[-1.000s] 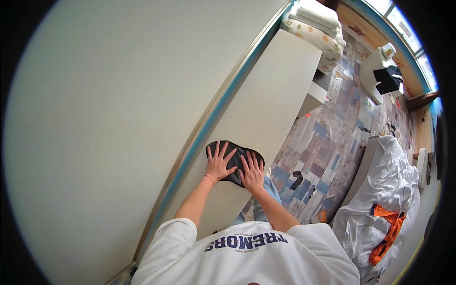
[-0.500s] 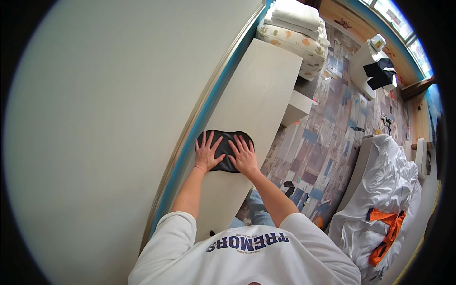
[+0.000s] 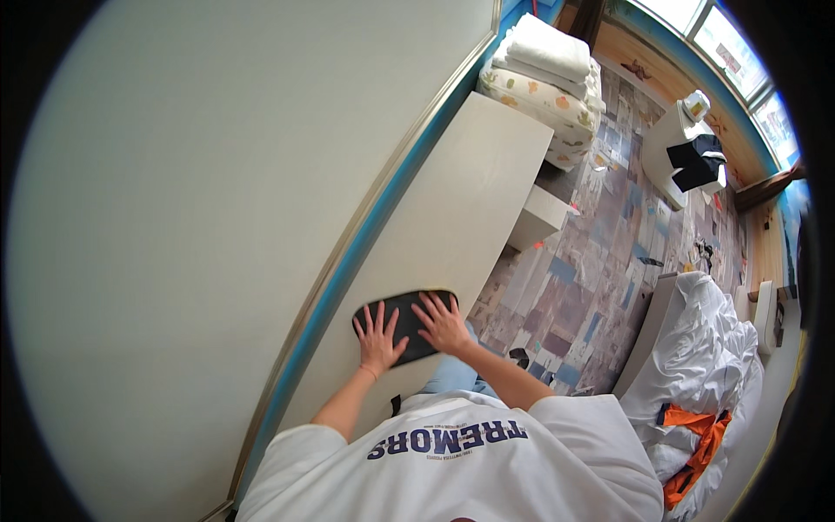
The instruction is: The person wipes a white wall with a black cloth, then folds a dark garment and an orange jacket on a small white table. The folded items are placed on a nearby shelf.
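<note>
black pad (image 3: 406, 316) (partly under both hands (image 3: 377, 349) (image 3: 447, 332))

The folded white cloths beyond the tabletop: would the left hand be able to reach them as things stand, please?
Probably not: the left hand rests spread on the black pad, with most of the white tabletop between it and the cloths.

Daylight from upper right, the window (image 3: 729, 49) glaring nearly white! The black pad (image 3: 409, 320) looks matte; fisheye distortion bows the blue strip (image 3: 351, 250); edges go black.
</note>
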`<state>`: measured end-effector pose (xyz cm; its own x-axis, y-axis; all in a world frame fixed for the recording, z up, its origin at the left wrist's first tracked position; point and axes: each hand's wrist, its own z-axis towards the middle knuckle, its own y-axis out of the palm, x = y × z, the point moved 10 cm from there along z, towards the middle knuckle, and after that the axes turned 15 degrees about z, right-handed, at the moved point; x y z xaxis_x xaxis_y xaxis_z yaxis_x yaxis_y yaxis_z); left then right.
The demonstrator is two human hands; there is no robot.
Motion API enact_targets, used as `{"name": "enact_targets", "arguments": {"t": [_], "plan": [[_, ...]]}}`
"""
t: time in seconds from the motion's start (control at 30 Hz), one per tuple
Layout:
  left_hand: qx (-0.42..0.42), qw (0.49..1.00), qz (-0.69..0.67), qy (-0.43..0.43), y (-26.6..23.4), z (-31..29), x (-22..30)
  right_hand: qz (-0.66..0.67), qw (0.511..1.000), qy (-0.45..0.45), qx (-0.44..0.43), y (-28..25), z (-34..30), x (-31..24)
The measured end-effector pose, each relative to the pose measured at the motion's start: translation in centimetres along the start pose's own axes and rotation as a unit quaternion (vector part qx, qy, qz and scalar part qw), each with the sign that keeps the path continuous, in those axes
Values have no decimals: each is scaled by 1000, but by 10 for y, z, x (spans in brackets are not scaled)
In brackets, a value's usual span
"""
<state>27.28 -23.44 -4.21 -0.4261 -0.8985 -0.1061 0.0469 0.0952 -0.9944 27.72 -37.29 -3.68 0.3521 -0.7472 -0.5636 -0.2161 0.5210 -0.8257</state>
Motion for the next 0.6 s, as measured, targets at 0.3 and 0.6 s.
{"name": "enact_targets", "arguments": {"t": [0.3, 0.6], "plan": [[1, 914, -190, -358, 19, -22, 20, 136, 990, 2, 39, -8, -10, 5], [-14, 957, -69, -280, -13, 118, 51, 51, 992, 47, 109, -81, 59, 82]]}}
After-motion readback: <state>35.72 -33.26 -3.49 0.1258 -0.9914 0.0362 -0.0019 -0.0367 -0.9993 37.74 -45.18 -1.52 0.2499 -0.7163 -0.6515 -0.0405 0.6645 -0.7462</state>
